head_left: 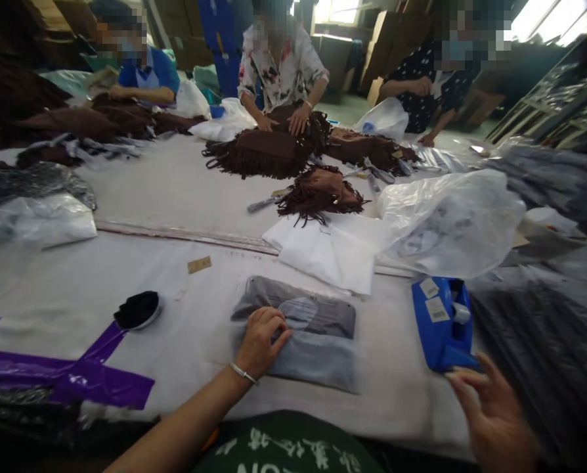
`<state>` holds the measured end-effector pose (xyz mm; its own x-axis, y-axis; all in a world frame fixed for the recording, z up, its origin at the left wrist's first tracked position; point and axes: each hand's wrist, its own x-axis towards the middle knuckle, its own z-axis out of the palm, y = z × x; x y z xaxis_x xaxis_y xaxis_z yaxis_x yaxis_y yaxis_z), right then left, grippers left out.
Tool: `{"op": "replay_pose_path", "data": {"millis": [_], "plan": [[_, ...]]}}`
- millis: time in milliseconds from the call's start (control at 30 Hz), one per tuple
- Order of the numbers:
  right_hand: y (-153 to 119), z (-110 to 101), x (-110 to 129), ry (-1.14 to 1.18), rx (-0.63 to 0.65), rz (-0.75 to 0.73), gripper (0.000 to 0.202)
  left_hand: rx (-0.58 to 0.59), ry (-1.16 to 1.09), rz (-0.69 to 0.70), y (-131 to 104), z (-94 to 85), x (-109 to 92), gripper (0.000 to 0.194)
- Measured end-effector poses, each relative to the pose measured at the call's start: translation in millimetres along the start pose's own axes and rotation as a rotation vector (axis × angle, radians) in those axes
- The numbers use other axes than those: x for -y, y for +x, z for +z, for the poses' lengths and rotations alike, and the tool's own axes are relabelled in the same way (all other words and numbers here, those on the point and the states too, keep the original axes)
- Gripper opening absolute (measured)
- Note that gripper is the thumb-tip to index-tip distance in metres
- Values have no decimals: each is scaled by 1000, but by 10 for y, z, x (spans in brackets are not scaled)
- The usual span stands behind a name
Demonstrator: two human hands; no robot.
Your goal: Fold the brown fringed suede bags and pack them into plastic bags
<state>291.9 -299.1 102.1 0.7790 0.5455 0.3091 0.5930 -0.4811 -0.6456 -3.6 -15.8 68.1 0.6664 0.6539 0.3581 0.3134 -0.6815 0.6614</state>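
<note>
In the middle of the near table lies a flat plastic bag (318,361), grey and see-through, with a folded dark upper part and a pale oval patch. My left hand (264,338) rests on its left half, fingers curled and pressed together on the plastic. To the right stands a blue tape dispenser (429,338) with white labels on its side and a roll inside. My right hand (498,410) is at the dispenser's near end, thumb and fingers pinched close to its edge. Whatever is between those fingertips is too small to make out.
Left of the bag are a small round holder with black cloth (138,309), a brown tag (199,265) and purple tape (101,381). Beyond lie white sheets (330,253), a clear plastic sack (451,223) and brown fringed bags (264,151). Several co-workers stand across the table.
</note>
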Motion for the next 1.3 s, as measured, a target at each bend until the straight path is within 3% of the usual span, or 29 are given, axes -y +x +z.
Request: {"op": "replay_pose_path", "data": {"millis": [33, 167, 233, 300, 433, 567, 667, 833, 933, 1000, 1100, 1167, 1300], "plan": [[34, 102, 266, -4, 156, -93, 47, -7, 6, -3, -2, 5, 0, 7], [271, 725, 1329, 153, 801, -506, 61, -20, 63, 4, -18, 34, 2, 7], [387, 1054, 1668, 18, 942, -689, 67, -19, 107, 16, -34, 53, -2, 7], [453, 1326, 1826, -220, 983, -812, 73, -22, 160, 24, -50, 76, -8, 7], [501, 1597, 1784, -523, 928, -843, 80, -32, 245, 54, -62, 112, -16, 8], [577, 1535, 1626, -558, 700, -703, 82, -42, 266, 75, -61, 112, -17, 8], [569, 1472, 1506, -402, 543, -626, 82, -28, 249, 69, -61, 99, -15, 6], [462, 1537, 1419, -227, 618, -669, 76, -37, 183, 57, -65, 56, -13, 8], [493, 1495, 1511, -5, 537, -508, 54, -36, 133, 44, -75, 16, -11, 7], [533, 1406, 1581, 220, 642, -352, 45, -23, 118, 37, -80, -4, -10, 6], [568, 1260, 1597, 376, 923, -195, 45, -15, 118, 30, -79, -11, -7, 6], [578, 1192, 1546, 343, 1030, -190, 49, -14, 121, 32, -75, -2, -4, 8], [602, 1130, 1467, 257, 1125, -241, 55, -26, 119, 44, -73, 14, 4, 9]]}}
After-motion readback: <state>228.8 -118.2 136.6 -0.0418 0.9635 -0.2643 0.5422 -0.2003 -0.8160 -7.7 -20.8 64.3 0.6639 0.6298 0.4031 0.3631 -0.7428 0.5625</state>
